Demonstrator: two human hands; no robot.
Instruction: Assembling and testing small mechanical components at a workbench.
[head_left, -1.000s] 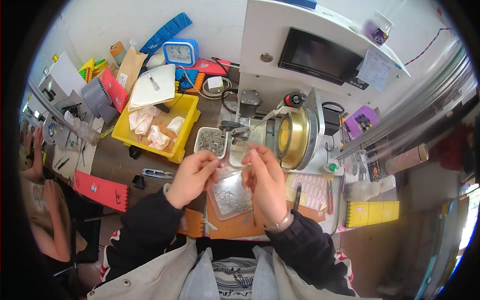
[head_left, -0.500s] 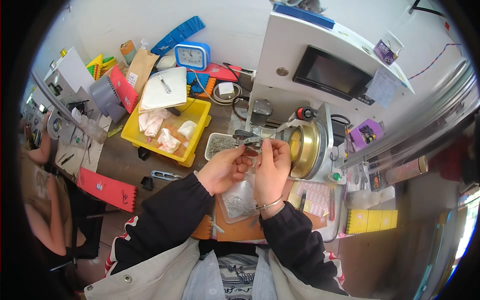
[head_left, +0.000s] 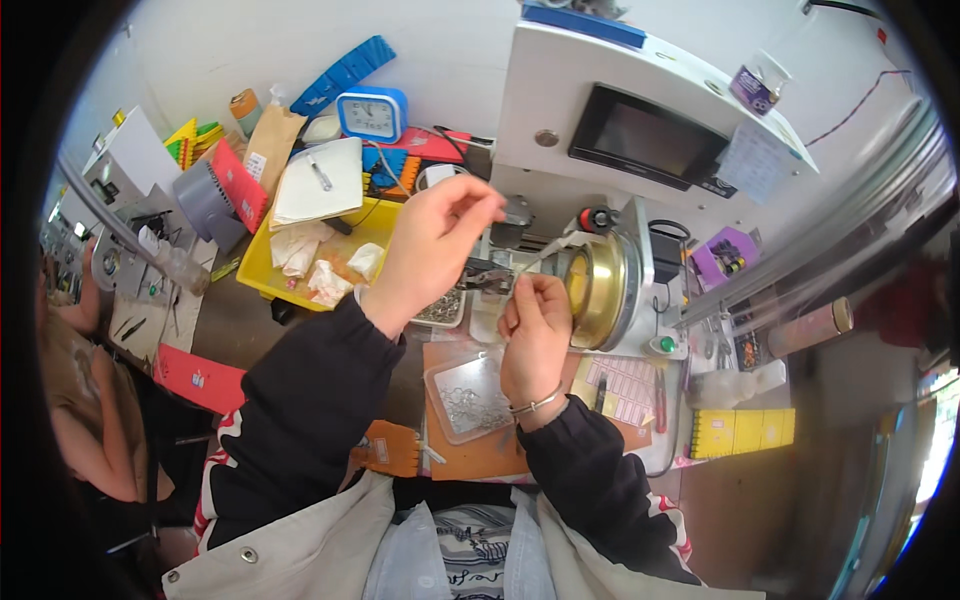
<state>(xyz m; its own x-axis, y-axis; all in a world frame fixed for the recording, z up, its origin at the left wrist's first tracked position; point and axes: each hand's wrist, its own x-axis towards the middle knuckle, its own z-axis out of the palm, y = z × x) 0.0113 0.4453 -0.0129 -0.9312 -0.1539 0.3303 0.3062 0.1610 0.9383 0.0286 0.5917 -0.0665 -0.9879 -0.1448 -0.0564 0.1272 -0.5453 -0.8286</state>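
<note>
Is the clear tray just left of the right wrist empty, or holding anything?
Not empty: the clear tray holds scattered small silvery pieces, with bare patches of its floor showing.

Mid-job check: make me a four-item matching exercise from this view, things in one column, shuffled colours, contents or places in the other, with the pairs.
1. Right hand
2. Clear plastic tray
3. Yellow bin
4. Alarm clock

A. Holding crumpled white pieces
B. Blue-framed
C. Beside the gold-coloured wheel
D. Holding small silvery pieces

Pairs: 1-C, 2-D, 3-A, 4-B
</note>
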